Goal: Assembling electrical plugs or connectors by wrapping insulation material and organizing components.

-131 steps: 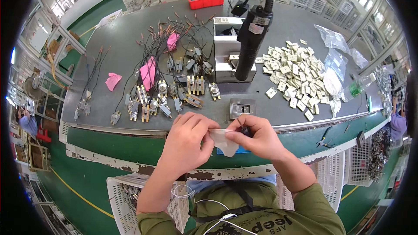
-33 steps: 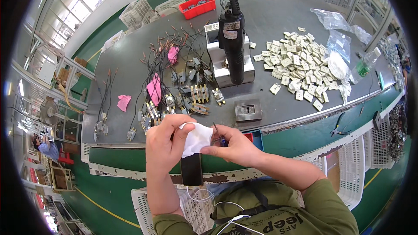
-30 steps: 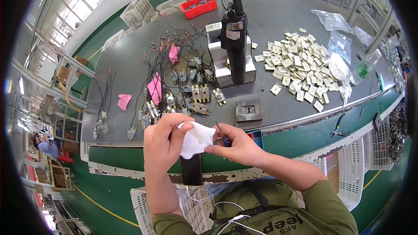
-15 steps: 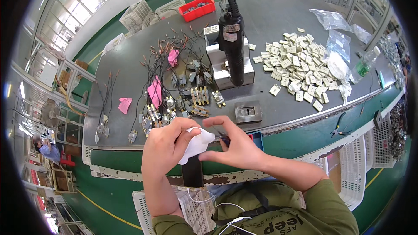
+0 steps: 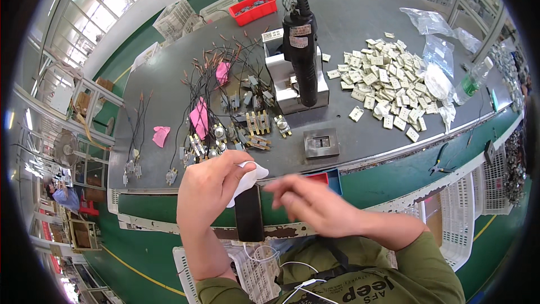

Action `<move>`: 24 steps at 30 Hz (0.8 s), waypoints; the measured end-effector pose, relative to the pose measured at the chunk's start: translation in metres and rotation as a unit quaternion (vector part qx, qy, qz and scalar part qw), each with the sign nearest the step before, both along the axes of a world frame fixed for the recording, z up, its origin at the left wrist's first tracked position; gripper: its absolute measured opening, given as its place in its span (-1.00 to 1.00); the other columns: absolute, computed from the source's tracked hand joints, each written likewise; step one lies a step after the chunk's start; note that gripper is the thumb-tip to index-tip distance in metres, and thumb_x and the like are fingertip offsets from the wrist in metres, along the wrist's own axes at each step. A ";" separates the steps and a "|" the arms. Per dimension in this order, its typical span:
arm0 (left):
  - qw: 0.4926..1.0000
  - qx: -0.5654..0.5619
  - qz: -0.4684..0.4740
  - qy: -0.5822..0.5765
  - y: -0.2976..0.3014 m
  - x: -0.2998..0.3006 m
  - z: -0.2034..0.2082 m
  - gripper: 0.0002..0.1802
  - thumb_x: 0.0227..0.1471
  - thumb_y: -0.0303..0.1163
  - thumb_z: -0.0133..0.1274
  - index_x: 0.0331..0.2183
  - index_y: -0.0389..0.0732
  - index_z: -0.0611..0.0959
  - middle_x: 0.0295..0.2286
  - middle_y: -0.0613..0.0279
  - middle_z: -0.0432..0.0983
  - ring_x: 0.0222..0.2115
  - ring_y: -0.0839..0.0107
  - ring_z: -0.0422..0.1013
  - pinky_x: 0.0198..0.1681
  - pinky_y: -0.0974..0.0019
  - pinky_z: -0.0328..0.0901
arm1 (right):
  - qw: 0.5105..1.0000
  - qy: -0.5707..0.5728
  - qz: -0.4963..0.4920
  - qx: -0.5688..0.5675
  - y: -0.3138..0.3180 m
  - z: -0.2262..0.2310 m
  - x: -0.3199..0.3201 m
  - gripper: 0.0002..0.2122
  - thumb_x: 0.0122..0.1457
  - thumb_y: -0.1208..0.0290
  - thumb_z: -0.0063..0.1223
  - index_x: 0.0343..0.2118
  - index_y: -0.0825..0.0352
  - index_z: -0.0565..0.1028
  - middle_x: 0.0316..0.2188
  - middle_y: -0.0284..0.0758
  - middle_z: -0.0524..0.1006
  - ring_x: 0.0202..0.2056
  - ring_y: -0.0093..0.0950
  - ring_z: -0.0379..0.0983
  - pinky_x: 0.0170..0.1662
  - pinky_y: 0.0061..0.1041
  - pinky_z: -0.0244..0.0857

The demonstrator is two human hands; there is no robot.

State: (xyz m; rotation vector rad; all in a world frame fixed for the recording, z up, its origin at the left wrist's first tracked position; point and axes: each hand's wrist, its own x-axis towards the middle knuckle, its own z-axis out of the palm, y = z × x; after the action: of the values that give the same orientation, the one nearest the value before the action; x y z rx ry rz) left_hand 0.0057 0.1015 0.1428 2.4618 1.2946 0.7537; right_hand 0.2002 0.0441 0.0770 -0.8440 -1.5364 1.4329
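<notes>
My left hand (image 5: 203, 188) is closed, with a crumpled white piece of tissue or thin cloth (image 5: 251, 177) pinched between thumb and fingers. To its right, my right hand (image 5: 320, 205) is smeared by motion, palm turned down and fingers partly curled. Whether anything is inside that hand is hidden. Below the white piece a black phone (image 5: 248, 217) lies at the bench's near edge, a white cable at its lower end. Small metal-and-grey switch-like parts with black wires (image 5: 259, 124) lie just beyond my left hand.
A black power screwdriver (image 5: 300, 50) hangs over a metal fixture (image 5: 275, 79). A small metal block (image 5: 321, 144) sits nearer. Cream plastic pieces (image 5: 388, 81) are heaped right, beside a bottle (image 5: 473, 81) and plastic bags. Pliers (image 5: 439, 160) lie at the near right; a red bin (image 5: 253, 10) stands far back.
My right hand has moved down and right, away from the white piece, its fingers curling in; a thin, dark-handled object by its fingers no longer shows. My left hand has shifted slightly left.
</notes>
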 end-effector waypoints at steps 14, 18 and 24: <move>1.000 0.004 -0.018 0.021 -0.001 0.004 0.004 -0.92 -0.09 -0.48 0.14 -0.44 -0.23 0.58 -0.56 0.17 0.50 -0.62 0.33 0.40 -0.58 0.38 0.25 | 0.978 -0.018 0.157 -0.137 0.007 0.008 -0.012 -0.65 0.32 0.36 -0.37 0.13 0.31 0.18 -0.55 -0.39 0.45 -0.67 -0.67 0.30 -0.57 -0.65 0.25; 1.000 0.027 -0.005 0.013 -0.003 0.004 0.003 -0.91 -0.12 -0.40 0.16 -0.45 -0.14 0.60 -0.60 0.26 0.45 -0.65 0.30 0.40 -0.62 0.30 0.26 | 0.976 -0.012 0.151 -0.154 0.007 0.009 -0.013 -0.65 0.32 0.36 -0.38 0.13 0.31 0.17 -0.55 -0.39 0.45 -0.68 -0.68 0.29 -0.57 -0.66 0.25; 0.999 0.020 -0.030 0.009 -0.003 0.004 0.004 -0.91 -0.06 -0.47 0.13 -0.43 -0.23 0.57 -0.55 0.18 0.50 -0.64 0.32 0.40 -0.58 0.38 0.26 | 0.980 0.013 0.115 -0.161 0.004 0.006 -0.015 -0.67 0.30 0.34 -0.30 0.07 0.33 0.24 -0.60 -0.37 0.43 -0.70 -0.62 0.28 -0.60 -0.58 0.20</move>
State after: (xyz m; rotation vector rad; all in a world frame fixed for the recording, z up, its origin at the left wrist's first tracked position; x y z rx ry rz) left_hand 0.0098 0.0990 0.1465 2.5325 1.2170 0.7530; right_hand 0.1852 0.0480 0.0830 -0.8515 -1.4396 1.8898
